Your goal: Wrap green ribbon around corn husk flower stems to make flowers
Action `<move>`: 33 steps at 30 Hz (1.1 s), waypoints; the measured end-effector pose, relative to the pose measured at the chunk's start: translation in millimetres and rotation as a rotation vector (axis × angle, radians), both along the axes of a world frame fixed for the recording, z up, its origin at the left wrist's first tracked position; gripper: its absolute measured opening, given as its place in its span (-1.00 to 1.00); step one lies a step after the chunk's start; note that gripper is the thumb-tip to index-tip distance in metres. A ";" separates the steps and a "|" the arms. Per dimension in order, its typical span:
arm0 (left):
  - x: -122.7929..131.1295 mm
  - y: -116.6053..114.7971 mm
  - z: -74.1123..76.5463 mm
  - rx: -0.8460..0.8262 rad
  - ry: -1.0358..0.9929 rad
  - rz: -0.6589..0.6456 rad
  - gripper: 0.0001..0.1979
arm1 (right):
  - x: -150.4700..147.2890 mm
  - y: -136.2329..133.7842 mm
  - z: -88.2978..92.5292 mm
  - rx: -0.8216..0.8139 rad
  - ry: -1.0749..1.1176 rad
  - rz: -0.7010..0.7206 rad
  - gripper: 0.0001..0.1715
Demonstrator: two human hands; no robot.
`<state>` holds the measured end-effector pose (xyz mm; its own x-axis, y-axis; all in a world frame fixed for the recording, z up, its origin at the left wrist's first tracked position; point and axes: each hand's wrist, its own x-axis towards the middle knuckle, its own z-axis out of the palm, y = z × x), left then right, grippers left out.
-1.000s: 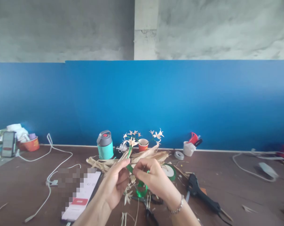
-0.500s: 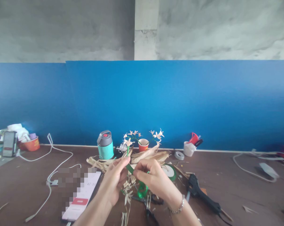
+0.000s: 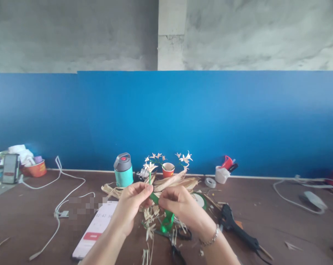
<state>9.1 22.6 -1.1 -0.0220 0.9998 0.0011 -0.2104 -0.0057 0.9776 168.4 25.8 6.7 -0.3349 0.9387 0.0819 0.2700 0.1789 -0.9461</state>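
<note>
Between the thumb and fingers of my left hand (image 3: 136, 204) is the green stem of a pale handmade flower (image 3: 150, 168), held upright with its petals above the fingertips. My right hand (image 3: 181, 206) pinches a strip of green tape (image 3: 154, 198) that stretches across to the stem at my left fingertips. More green tape (image 3: 167, 222) hangs in a loose curl below my right hand. Under both hands lie scissors (image 3: 176, 250), pale scraps and a loose flower (image 3: 150, 232). Dried husks (image 3: 177, 180) lie just behind the hands.
An orange cup (image 3: 168, 170) holds finished flower sprays at the back. A teal flask (image 3: 124, 176) stands left of it. A phone (image 3: 96, 232) lies at left. To the right are a tape roll (image 3: 210, 182), a white cup (image 3: 221, 176) and a black glue gun (image 3: 238, 228).
My right hand has shifted slightly right, still pinching the tape. The flower has turned a little on its stem in my left fingers.
</note>
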 end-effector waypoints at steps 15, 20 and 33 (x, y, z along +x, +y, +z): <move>4.4 -8.3 2.9 -0.014 0.023 -0.185 -0.72 | -10.3 6.5 -7.9 0.007 0.539 -0.018 -0.70; 9.2 -9.2 4.2 -0.005 0.058 -0.112 -0.71 | -15.0 1.6 -6.2 0.004 0.553 -0.137 -0.71; 9.6 -11.4 3.5 0.140 0.283 0.006 -0.74 | -19.6 -0.3 -6.9 0.181 0.470 -0.223 -0.74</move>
<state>18.7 11.2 2.4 -0.0072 0.9893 0.1459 0.0700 -0.1451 0.9869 148.8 25.5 -0.1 -0.0177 0.9396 0.3417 -0.1241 0.3370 -0.9333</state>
